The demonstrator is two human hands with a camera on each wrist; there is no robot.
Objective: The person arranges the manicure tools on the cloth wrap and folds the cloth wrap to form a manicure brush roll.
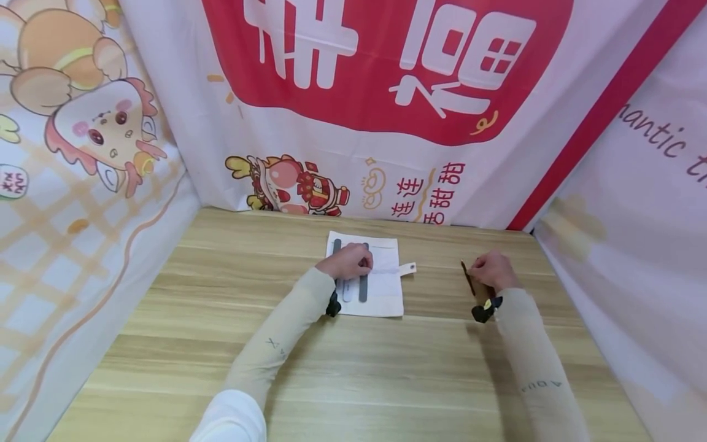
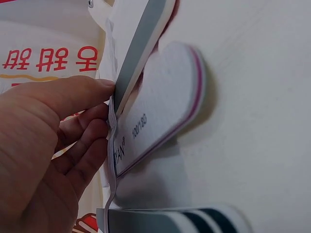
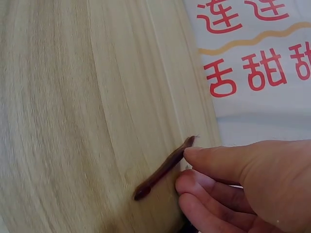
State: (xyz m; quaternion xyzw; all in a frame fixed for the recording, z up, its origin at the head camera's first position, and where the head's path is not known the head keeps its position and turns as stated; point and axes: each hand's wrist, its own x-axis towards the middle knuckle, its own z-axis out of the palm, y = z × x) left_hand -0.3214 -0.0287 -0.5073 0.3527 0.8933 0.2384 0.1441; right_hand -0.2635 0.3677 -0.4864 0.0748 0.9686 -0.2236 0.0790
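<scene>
An unfolded white case (image 1: 389, 304) lies on the table, with several nail files held under its elastic band (image 2: 112, 131). My left hand (image 1: 348, 263) is over the case and pinches the band at the lower edge of a grey nail file (image 2: 138, 46). Beside that file, a white nail file (image 2: 167, 92) printed 100/180 sticks out from under the band. To the right of the case, my right hand (image 1: 493, 270) pinches a slim dark reddish-brown stick (image 3: 163, 170) near its upper tip. The stick slants low over the wood.
A snap tab (image 1: 407, 269) juts from the case's right side. The wood-grain table (image 1: 342, 380) meets a printed cloth (image 1: 381, 153) at the back. More cloth hangs at the left (image 1: 99, 245) and right (image 1: 624, 276). Each wrist wears a small black camera.
</scene>
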